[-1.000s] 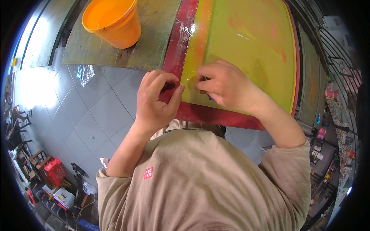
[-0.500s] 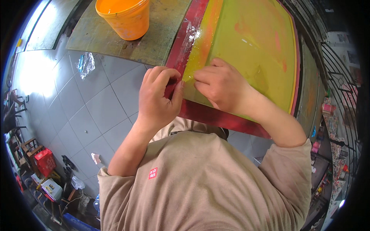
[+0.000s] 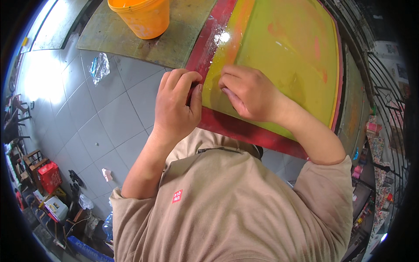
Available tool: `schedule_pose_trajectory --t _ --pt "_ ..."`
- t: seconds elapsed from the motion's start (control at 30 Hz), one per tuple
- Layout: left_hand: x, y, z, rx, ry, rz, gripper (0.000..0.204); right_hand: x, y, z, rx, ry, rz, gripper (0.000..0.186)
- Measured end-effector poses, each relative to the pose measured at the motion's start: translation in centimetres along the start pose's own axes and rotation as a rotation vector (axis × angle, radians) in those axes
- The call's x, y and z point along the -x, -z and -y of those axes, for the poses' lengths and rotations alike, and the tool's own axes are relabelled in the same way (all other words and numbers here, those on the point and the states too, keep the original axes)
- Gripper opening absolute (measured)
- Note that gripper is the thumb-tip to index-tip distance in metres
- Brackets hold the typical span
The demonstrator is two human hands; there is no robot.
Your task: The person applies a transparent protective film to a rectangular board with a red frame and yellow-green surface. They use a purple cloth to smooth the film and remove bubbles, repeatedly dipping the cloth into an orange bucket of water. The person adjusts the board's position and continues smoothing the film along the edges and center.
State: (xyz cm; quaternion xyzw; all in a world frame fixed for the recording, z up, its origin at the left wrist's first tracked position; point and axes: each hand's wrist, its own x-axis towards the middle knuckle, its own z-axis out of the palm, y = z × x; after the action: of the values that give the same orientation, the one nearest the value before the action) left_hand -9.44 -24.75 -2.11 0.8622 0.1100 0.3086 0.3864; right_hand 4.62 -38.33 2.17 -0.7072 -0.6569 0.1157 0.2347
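A flat screen (image 3: 283,56) with yellow-green mesh, smeared with orange and pink, lies in front of me in a red frame (image 3: 244,129). My left hand (image 3: 176,98) is closed at the frame's near left corner, fingers curled over the red edge and thumb on the near side. Above the mesh, close to that corner, my right hand (image 3: 251,94) is closed with its fingertips pressed together. Whatever they may pinch is hidden or too small to name. Wet, shiny patches show along the frame's left bar.
An orange bucket (image 3: 146,19) stands on a stained board (image 3: 118,50) at the far left. Crumpled clear plastic (image 3: 100,68) lies on the grey tiled floor (image 3: 113,111). A red box (image 3: 49,177) and clutter are at the left. Metal bars (image 3: 388,91) curve along the right side.
My right hand has turned slightly and lowered its fingertips, staying over the mesh. The left hand keeps its place at the frame corner. The whole view has shifted a little.
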Motion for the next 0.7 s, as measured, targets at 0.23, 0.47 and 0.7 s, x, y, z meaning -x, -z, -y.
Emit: schedule_pose_trajectory --t 0.23,0.47,0.7 --pt "-1.0 0.5 -2.0 -0.136 -0.023 0.184 0.018 0.4 -0.4 0.3 -0.012 -0.112 -0.072 0.004" --pt "-2.1 -0.5 -2.1 -0.167 -0.075 0.27 0.012 2.9 -0.1 1.5 -0.084 -0.208 -0.348 0.023" --pt "-4.4 -0.2 -1.8 -0.164 -0.169 0.458 0.006 6.3 -1.5 5.1 0.1 -0.42 -0.514 0.032"
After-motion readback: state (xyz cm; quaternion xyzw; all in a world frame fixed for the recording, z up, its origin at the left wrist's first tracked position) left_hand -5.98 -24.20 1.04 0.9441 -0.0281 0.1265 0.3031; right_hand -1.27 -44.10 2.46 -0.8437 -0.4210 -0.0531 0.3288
